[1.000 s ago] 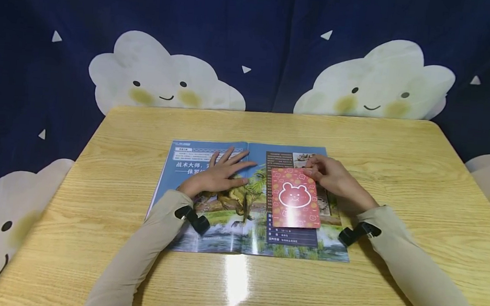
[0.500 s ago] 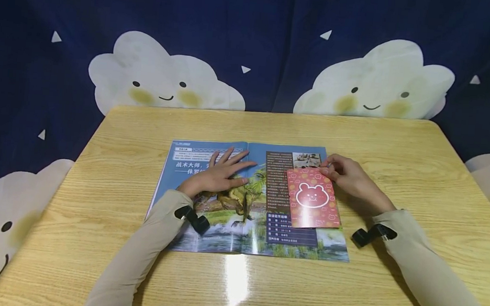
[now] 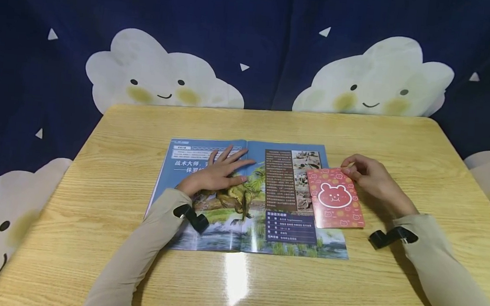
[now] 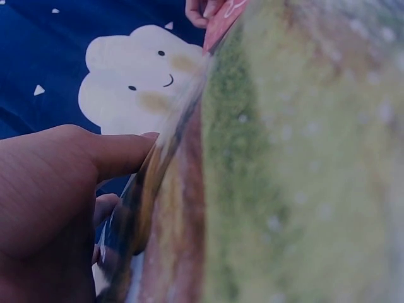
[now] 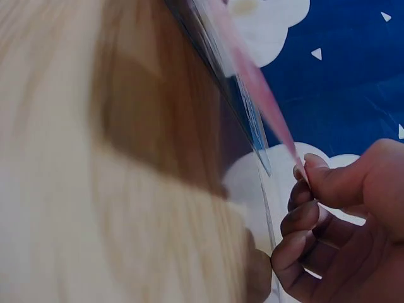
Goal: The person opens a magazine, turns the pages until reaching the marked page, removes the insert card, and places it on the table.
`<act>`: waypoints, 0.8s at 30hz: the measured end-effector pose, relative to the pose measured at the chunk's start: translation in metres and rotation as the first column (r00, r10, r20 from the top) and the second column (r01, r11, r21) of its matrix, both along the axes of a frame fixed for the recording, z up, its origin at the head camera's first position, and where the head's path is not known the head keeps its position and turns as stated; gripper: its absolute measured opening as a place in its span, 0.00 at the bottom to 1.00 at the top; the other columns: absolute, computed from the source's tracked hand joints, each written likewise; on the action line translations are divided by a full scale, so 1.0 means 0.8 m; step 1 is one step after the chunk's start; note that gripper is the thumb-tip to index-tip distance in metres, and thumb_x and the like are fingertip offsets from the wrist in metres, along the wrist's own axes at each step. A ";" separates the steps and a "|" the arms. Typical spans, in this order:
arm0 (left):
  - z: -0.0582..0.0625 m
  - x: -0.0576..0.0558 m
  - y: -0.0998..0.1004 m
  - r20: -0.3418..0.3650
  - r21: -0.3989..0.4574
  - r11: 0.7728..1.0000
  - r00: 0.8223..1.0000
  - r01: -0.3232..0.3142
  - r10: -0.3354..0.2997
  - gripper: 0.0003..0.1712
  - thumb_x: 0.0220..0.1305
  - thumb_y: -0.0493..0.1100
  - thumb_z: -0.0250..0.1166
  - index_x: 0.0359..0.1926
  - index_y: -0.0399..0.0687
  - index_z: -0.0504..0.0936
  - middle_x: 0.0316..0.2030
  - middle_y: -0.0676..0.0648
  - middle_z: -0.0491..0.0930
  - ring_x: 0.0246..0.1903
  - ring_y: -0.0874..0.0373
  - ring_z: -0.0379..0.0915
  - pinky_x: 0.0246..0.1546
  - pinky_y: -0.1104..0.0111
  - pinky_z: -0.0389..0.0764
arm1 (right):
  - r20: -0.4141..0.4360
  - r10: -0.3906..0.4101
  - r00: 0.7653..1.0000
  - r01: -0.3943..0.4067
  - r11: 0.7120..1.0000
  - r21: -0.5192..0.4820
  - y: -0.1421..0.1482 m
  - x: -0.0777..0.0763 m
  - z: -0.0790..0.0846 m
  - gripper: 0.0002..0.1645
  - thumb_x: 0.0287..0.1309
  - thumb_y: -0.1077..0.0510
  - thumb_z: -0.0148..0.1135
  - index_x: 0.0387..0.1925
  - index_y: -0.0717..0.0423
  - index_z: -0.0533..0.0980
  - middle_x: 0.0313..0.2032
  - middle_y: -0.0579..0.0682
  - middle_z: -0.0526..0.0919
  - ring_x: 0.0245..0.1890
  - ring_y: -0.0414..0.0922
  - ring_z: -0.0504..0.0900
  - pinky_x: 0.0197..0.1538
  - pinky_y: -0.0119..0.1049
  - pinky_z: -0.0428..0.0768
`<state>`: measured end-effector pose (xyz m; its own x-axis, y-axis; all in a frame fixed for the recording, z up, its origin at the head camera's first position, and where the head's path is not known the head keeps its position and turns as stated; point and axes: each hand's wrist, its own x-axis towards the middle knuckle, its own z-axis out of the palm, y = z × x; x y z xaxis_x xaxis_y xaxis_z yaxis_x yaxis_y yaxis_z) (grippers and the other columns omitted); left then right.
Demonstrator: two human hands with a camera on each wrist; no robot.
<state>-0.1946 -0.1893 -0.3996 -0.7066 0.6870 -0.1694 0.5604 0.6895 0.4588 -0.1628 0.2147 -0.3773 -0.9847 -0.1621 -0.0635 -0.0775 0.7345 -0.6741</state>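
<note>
An open magazine [image 3: 246, 242] with a dinosaur picture lies flat on the table. Across its left page and centre fold my left hand [image 3: 215, 173] rests with fingers spread. In the left wrist view, that hand [image 4: 57, 183] touches the glossy page [image 4: 271, 177]. My right hand [image 3: 372, 182] pinches the upper right corner of a pink card [image 3: 335, 198] with a white-outlined bear face. The card overlaps the right page's edge and extends past it. In the right wrist view, the thumb and fingers of my right hand [image 5: 353, 208] hold the thin card [image 5: 268, 104] edge-on, slightly above the magazine.
The wooden table [image 3: 281, 290] extends around the magazine on all sides. Behind it hangs a dark blue curtain [image 3: 275, 40] printed with smiling clouds. Black wrist cameras [image 3: 192, 218] are strapped over beige sleeves [image 3: 142, 255].
My right hand has carried the pink card rightward, from the middle of the right page to beyond its edge, uncovering print and photos. The left hand stays in place.
</note>
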 end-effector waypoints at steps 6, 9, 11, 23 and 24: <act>0.000 -0.001 -0.001 0.000 0.012 1.000 1.000 -0.001 0.001 0.33 0.74 0.58 0.47 0.75 0.60 0.54 0.76 0.49 0.38 0.73 0.43 0.20 0.66 0.41 0.23 | -0.019 -0.009 1.000 0.009 1.000 0.009 0.020 0.003 -0.001 0.12 0.70 0.56 0.54 0.46 0.60 0.76 0.33 0.57 0.80 0.30 0.43 0.74 0.33 0.32 0.71; 0.000 0.000 -0.001 0.003 0.023 1.000 1.000 -0.002 0.002 0.32 0.74 0.58 0.47 0.75 0.60 0.55 0.76 0.48 0.38 0.73 0.43 0.20 0.66 0.41 0.23 | -0.033 -0.014 0.999 0.015 1.000 0.027 0.029 0.005 -0.002 0.13 0.70 0.56 0.54 0.46 0.60 0.76 0.33 0.57 0.81 0.29 0.42 0.73 0.32 0.32 0.70; 0.001 0.001 -0.001 0.009 0.028 1.000 1.000 -0.003 0.003 0.32 0.74 0.58 0.47 0.75 0.60 0.55 0.76 0.48 0.38 0.73 0.43 0.20 0.66 0.41 0.23 | -0.040 -0.018 0.999 0.020 0.999 0.042 0.035 0.006 -0.002 0.13 0.70 0.55 0.54 0.47 0.60 0.76 0.33 0.56 0.81 0.29 0.42 0.73 0.32 0.31 0.69; 0.001 0.001 0.000 0.018 0.035 0.999 1.000 -0.008 0.007 0.32 0.74 0.57 0.48 0.75 0.59 0.56 0.76 0.48 0.39 0.73 0.43 0.20 0.66 0.41 0.23 | -0.041 -0.042 0.998 0.044 0.997 0.056 0.063 0.012 -0.002 0.14 0.70 0.54 0.54 0.48 0.61 0.76 0.32 0.57 0.80 0.28 0.40 0.72 0.29 0.31 0.69; 0.000 0.001 0.000 0.017 0.036 0.999 1.000 -0.007 0.006 0.32 0.74 0.57 0.48 0.75 0.59 0.56 0.76 0.48 0.39 0.73 0.43 0.20 0.66 0.41 0.23 | -0.041 -0.045 0.998 0.047 0.997 0.061 0.065 0.012 -0.002 0.15 0.70 0.54 0.54 0.48 0.61 0.75 0.33 0.57 0.80 0.28 0.41 0.72 0.29 0.31 0.69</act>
<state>-0.1940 -0.1893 -0.3994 -0.7085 0.6881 -0.1567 0.5477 0.6762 0.4928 -0.1528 0.2666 -0.3792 -0.9930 -0.1135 -0.0327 -0.0683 0.7779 -0.6247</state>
